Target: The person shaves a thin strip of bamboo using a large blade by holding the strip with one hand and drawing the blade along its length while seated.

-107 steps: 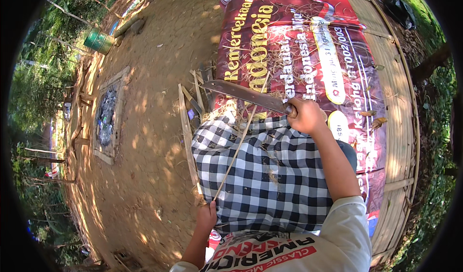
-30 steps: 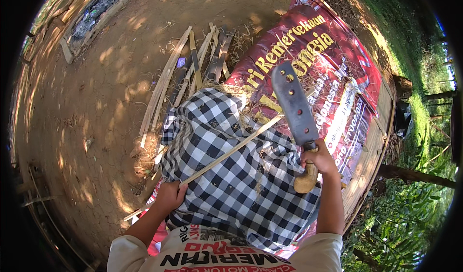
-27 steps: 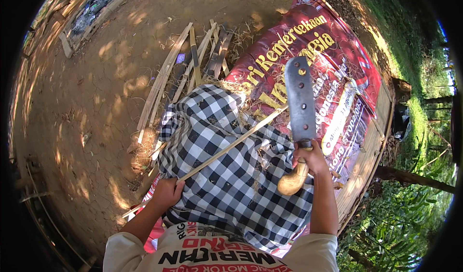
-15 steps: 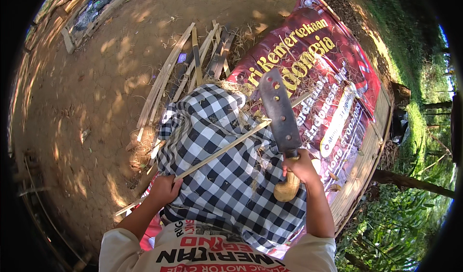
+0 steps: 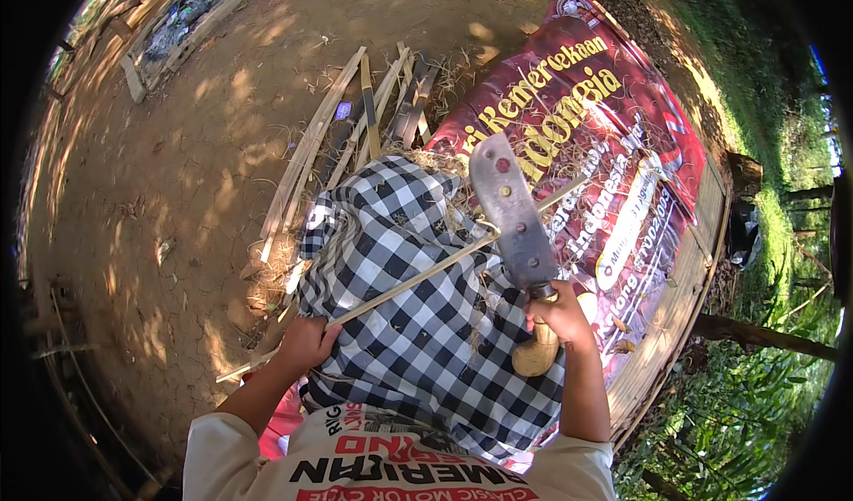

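Note:
Closed around a thin bamboo strip [image 5: 409,281], my left hand [image 5: 306,341] rests by my lap. The strip runs diagonally across a black-and-white checkered cloth [image 5: 391,234] draped over my legs, passes under the blade and shows again beyond it. My right hand [image 5: 562,313] grips a broad cleaver-like knife [image 5: 514,212] by its curved wooden handle. Its dark rectangular blade has several holes and points away from me, crossing over the strip. A small pale curl of shaving sits at the strip beside the blade. The blade hides whether its edge touches the strip.
Several split bamboo strips [image 5: 311,150] lie on the brown dirt ground [image 5: 178,199] ahead to the left. A red printed banner [image 5: 498,83], littered with thin shavings, covers a bamboo platform [image 5: 657,332] on the right. Green plants [image 5: 729,412] grow beyond its edge.
The blade tip has tilted slightly left over the strip. The strip's rear end sits a little higher in the view, and the whole view has shifted slightly. Both grips are unchanged.

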{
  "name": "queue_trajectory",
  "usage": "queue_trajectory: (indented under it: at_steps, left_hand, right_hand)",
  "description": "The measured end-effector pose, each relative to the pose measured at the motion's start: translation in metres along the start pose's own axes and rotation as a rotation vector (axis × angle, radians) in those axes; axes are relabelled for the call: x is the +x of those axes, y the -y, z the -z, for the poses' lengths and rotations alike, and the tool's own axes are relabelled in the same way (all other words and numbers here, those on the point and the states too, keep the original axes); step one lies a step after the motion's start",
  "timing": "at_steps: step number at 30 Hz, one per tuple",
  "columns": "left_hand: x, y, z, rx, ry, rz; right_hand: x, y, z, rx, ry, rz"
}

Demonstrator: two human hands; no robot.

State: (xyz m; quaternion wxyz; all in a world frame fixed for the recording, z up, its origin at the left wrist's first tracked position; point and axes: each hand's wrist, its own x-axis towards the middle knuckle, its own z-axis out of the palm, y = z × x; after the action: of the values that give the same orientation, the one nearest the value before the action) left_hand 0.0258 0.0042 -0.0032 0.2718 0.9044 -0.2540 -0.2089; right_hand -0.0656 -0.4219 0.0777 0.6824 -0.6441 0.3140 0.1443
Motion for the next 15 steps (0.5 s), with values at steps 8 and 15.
queue_trajectory:
  at_steps: [8,15]
  left_hand:
    - [-0.005,0.004,-0.002,-0.03,0.005,0.022]
    - [-0.002,-0.001,-0.007,0.011,0.0,0.035]
  right_hand:
    - [-0.004,-0.024,-0.024,-0.045,0.02,-0.047]
    - [-0.001,-0.017,-0.029,0.242,-0.112,-0.03]
